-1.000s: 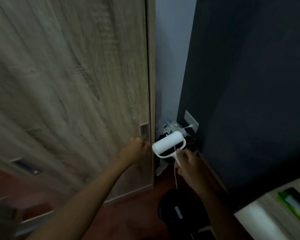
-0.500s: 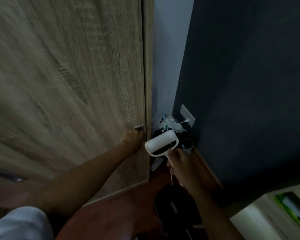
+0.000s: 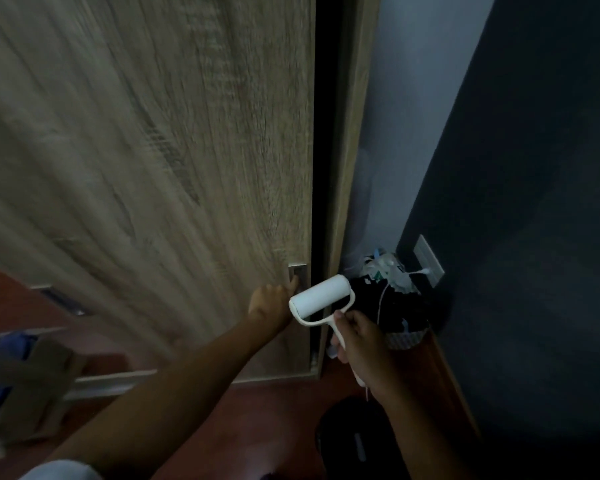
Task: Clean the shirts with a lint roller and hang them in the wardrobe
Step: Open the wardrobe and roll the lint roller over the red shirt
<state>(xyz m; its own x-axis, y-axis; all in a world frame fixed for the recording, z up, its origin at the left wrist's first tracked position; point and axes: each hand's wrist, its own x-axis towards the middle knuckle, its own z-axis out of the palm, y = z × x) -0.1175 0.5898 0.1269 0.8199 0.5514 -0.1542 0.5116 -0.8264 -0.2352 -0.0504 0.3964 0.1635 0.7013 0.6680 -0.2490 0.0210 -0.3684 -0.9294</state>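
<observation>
One lint roller (image 3: 321, 296) in right hand (image 3: 362, 337); left hand (image 3: 272, 303) at one wardrobe door (image 3: 153, 150).

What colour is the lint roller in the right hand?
White, roll and handle alike: the lint roller in the right hand, head view.

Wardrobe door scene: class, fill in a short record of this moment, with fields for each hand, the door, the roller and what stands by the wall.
left hand: fingertips in the recessed handle of the wardrobe door
right hand: closed around the lint roller handle
wardrobe door: slid slightly aside, a narrow dark gap at its right edge
lint roller: white, head pointing up and left, not touching the door
by the wall: dark basket of clutter under a wall socket
shirts: none in view
</observation>
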